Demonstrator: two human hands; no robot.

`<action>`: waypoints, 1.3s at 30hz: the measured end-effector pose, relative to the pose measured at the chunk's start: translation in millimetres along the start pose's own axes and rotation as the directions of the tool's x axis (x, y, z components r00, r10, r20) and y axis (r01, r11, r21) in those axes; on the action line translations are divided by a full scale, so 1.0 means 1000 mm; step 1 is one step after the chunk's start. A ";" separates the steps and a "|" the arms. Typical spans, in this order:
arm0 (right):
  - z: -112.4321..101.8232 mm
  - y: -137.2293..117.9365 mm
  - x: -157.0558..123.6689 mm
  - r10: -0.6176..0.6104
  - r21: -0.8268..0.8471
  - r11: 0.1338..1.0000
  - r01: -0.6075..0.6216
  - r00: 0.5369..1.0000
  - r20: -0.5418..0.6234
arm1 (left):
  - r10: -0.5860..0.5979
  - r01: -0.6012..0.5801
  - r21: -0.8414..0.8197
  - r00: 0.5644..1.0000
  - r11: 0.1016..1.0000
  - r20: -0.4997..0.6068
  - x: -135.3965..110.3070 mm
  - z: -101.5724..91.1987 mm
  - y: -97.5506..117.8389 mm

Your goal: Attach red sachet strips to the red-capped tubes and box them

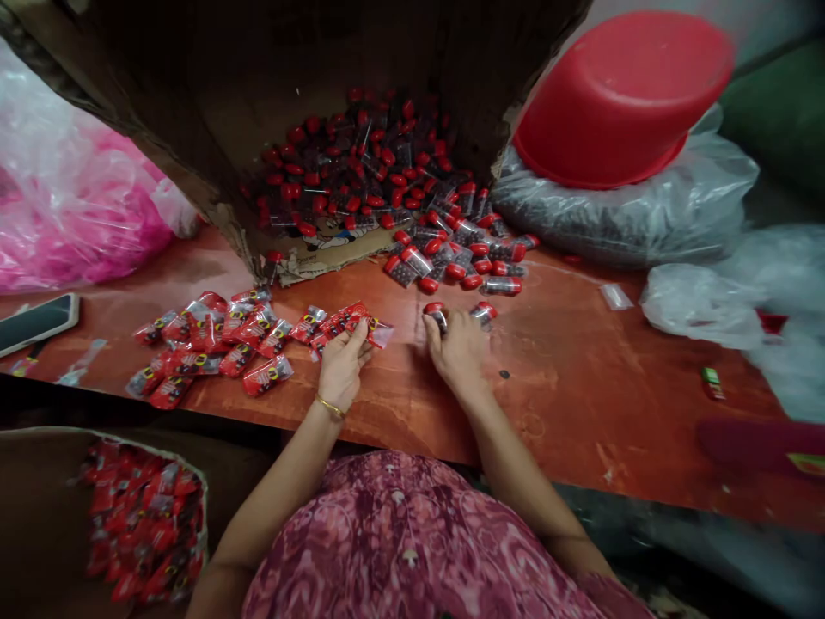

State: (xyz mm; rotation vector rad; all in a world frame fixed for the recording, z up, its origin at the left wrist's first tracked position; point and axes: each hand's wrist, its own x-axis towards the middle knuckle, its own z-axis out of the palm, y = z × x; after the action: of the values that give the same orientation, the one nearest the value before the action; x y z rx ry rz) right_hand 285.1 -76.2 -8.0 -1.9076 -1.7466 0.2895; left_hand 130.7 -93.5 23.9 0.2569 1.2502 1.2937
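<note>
Pinched in my left hand (343,365) are small red printed plastic packets (345,320), fanned over the table. My right hand (459,348) curls over a small clear bottle with a red cap (435,315), and another such bottle (483,313) lies just beyond its fingers. Its fingertips are partly hidden by the back of the hand. Many red-capped bottles (451,249) with dark contents spill out of a tipped cardboard box (212,185) in front of me. To the left of my left hand lies a heap of filled red packets (212,335).
Below the table's left edge stands a container of filled packets (145,516). A phone (39,322) and a pink-filled plastic bag (77,198) are at the left. A red tub (619,103) rests on a bulging bag (593,215) at the right, near a green-topped lighter (712,383).
</note>
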 end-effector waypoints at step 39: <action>-0.008 -0.017 -0.052 -0.031 0.805 0.583 -0.112 0.987 0.160 | 0.088 -0.095 0.024 0.973 0.995 0.215 -0.013 0.005 -0.012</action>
State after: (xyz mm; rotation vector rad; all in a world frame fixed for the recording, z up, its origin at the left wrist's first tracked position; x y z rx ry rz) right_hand 267.0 -128.4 -2.6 -1.2335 -1.2767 1.0893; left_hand 144.1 -106.2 23.6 0.4710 1.0873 1.2872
